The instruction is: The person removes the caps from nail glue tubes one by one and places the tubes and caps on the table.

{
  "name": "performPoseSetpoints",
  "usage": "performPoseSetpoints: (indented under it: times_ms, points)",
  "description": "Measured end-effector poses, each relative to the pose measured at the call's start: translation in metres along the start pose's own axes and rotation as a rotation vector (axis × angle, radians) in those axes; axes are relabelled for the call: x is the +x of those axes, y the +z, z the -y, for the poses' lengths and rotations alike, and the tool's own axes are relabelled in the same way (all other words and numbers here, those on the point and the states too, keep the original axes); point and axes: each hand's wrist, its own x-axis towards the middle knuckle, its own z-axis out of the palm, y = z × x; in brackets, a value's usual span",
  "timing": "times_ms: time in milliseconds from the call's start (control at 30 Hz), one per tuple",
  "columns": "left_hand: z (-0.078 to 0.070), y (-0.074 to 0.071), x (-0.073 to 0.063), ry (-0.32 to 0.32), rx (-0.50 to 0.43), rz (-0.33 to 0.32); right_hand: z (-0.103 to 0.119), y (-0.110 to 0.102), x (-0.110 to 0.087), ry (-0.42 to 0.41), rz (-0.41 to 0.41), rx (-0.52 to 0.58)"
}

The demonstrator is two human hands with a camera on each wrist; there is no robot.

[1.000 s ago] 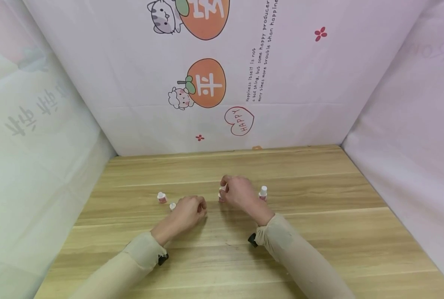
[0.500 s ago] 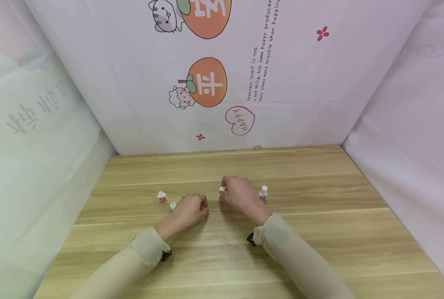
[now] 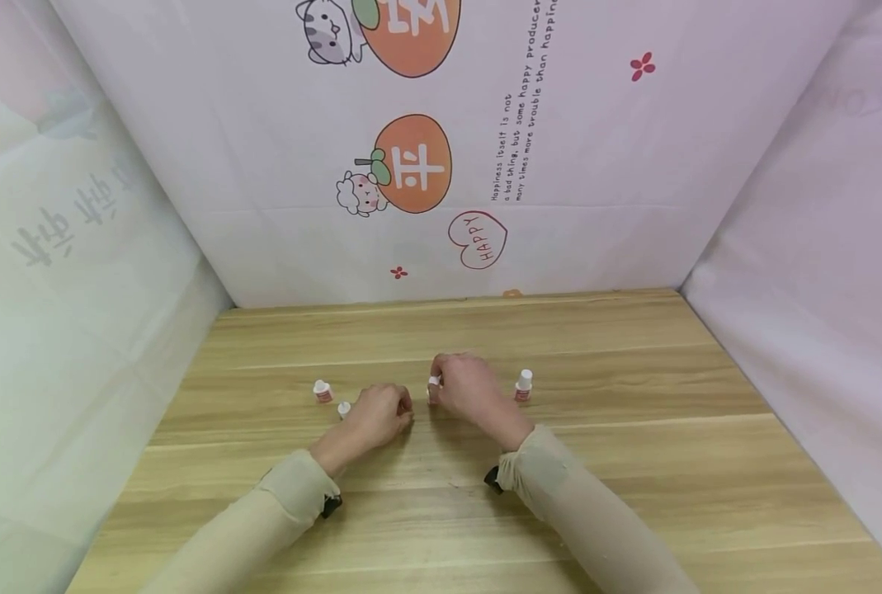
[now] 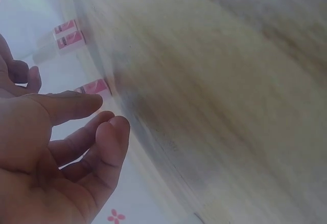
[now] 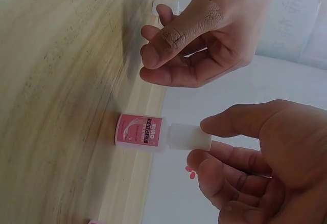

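My right hand point(image 3: 474, 396) pinches the white cap of a small nail glue bottle point(image 5: 140, 131) between thumb and fingertips. The bottle has a pink label and stands upright on the wooden table. To its left, my left hand point(image 3: 375, 417) is held low over the table, fingers loosely curled, with nothing in its grasp. Beside that hand, a second bottle's white cap point(image 3: 344, 409) shows, its body mostly hidden. In the left wrist view, a pink-labelled bottle point(image 4: 94, 87) appears beyond the left thumb.
Another pink-and-white bottle point(image 3: 323, 392) stands farther left on the wooden table point(image 3: 441, 511). One more bottle point(image 3: 524, 386) stands to the right of my right hand. White printed cloth point(image 3: 277, 247) walls in the back and both sides.
My right hand has shifted slightly left, and the pinched bottle has moved left with it. More of the rightmost bottle now shows. The left hand has barely moved.
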Motion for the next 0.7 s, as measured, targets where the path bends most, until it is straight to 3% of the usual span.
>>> performPoseSetpoints:
  times_ms: [200, 467, 700]
  points:
    - [-0.002, -0.001, 0.001, -0.006, 0.007, 0.023, 0.002, 0.003, 0.0, 0.0, 0.03, 0.031]
    - [-0.003, -0.001, 0.002, -0.002, -0.005, 0.016, 0.004, 0.006, -0.002, -0.031, 0.001, 0.124]
    - [-0.005, -0.001, 0.002, -0.027, -0.028, 0.041, 0.001, 0.013, -0.002, -0.005, -0.008, 0.177]
